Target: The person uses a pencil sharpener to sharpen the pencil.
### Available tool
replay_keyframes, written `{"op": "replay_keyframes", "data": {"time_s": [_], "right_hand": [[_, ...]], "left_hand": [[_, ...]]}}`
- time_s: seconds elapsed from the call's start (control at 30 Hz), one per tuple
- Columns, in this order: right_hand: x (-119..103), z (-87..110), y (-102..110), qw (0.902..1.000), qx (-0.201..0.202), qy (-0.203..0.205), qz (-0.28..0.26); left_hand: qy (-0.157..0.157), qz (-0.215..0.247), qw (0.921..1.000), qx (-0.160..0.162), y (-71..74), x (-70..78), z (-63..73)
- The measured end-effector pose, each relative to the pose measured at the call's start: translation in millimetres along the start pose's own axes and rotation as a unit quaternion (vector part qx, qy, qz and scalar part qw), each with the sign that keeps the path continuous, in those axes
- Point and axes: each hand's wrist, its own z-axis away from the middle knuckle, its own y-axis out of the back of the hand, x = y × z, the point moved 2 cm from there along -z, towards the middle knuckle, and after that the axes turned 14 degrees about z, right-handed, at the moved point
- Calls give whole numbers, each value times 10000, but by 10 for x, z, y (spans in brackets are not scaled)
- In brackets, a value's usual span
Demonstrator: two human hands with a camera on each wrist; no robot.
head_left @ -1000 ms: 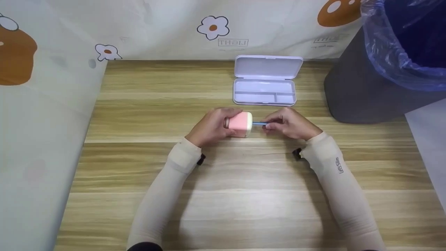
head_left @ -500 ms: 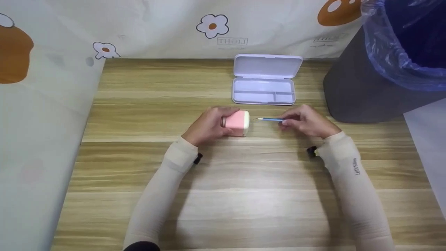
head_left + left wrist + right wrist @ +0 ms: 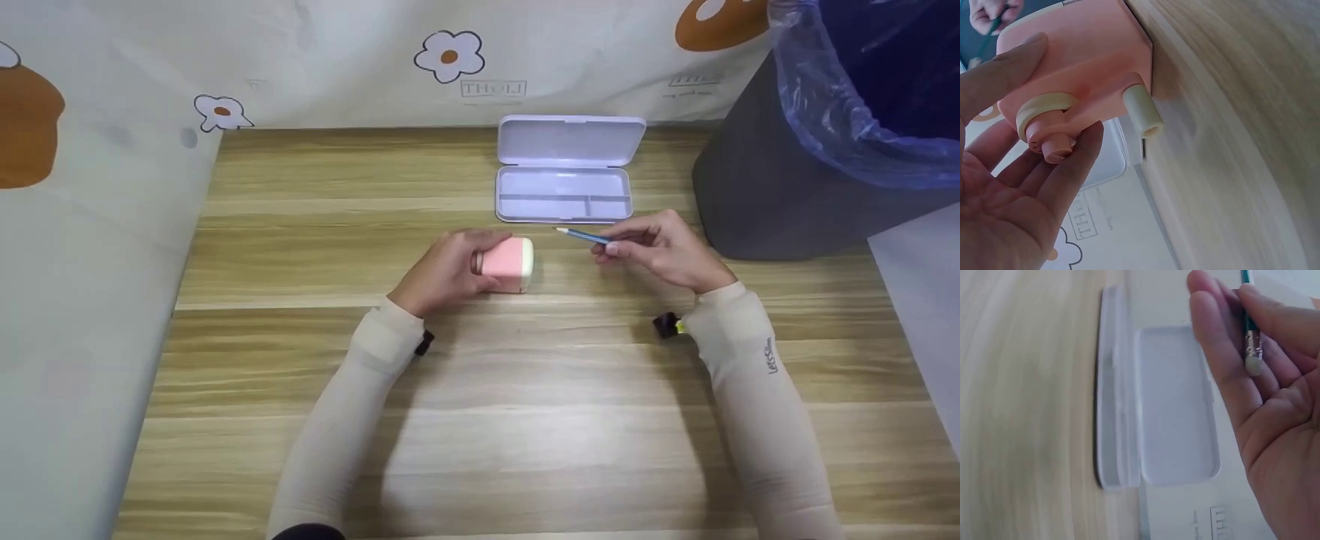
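My left hand (image 3: 450, 271) grips a pink pencil sharpener (image 3: 502, 265) with a cream front, low over the table. In the left wrist view its crank arm ends in a cream handle (image 3: 1143, 109), and the thumb lies along its side. My right hand (image 3: 660, 251) pinches a blue pencil (image 3: 585, 235) between thumb and fingers, its sharpened tip pointing left, apart from the sharpener. The right wrist view shows the pencil's white eraser end (image 3: 1253, 363) near the palm. Just beyond the hands lies a lidded pencil case (image 3: 564, 206), opened, with nothing in its compartments.
A grey trash bin (image 3: 757, 172) with a clear bag stands at the right back. A patterned sheet (image 3: 337, 67) hangs behind the wooden table (image 3: 555, 420) and runs along its left side.
The right hand has drawn the pencil out of the sharpener's front, moved right, then swung its tip up toward the pencil case. The left hand keeps its hold on the sharpener.
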Motion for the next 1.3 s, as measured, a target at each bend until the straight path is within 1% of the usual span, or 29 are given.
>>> {"op": "replay_keyframes", "data": {"time_s": [0.07,0.17,0.4,0.47,0.5,0.57,0.6,0.63,0.67,0.7,0.77,0.8,0.83,0.87,0.93,1.1,1.3], "right_hand": [[-44,-3,14,9995,44,189,-256],[-90,-2,38,9991,159,271,-292],[-83,-33,52,9997,220,74,-81],[-71,-54,58,9997,254,-30,59],[-63,-69,64,9993,302,-94,216],[-43,-113,77,9960,433,-209,759],[-38,-141,84,9914,512,-240,1184],[-30,-175,93,9838,589,-255,1676],[-21,-215,103,9725,673,-255,2214],[-10,-260,113,9590,752,-259,2719],[8,-360,129,9278,828,-212,3631],[19,-409,136,9142,840,-196,3959],[33,-469,137,9045,829,-188,4179],[48,-529,136,8968,812,-179,4345],[83,-641,129,8871,729,-153,4555],[188,-889,105,8789,460,-180,4745],[329,-1089,101,8618,215,-213,5064]], "left_hand": [[21,-4,10000,6,-2,5,1],[24,-43,10000,19,-6,8,0],[-42,30,9999,98,4,-29,20],[-38,13,9999,97,5,-27,22],[-32,8,10000,92,3,-25,21],[-11,-33,10000,84,-3,-21,21],[-17,-61,9999,80,-6,-20,19],[-18,-87,9999,76,-9,-18,16],[-25,-105,9999,71,-12,-16,14],[-28,-134,9999,74,-16,-15,11],[-47,-181,9998,76,-27,-11,4],[-50,-202,9998,77,-33,-8,0],[-45,-214,9997,76,-34,-7,0],[-37,-221,9997,73,-35,-6,0],[-4,-227,9997,66,-37,1,0],[83,-207,9997,59,-37,19,1],[29,-264,9996,73,-27,17,3]]}}
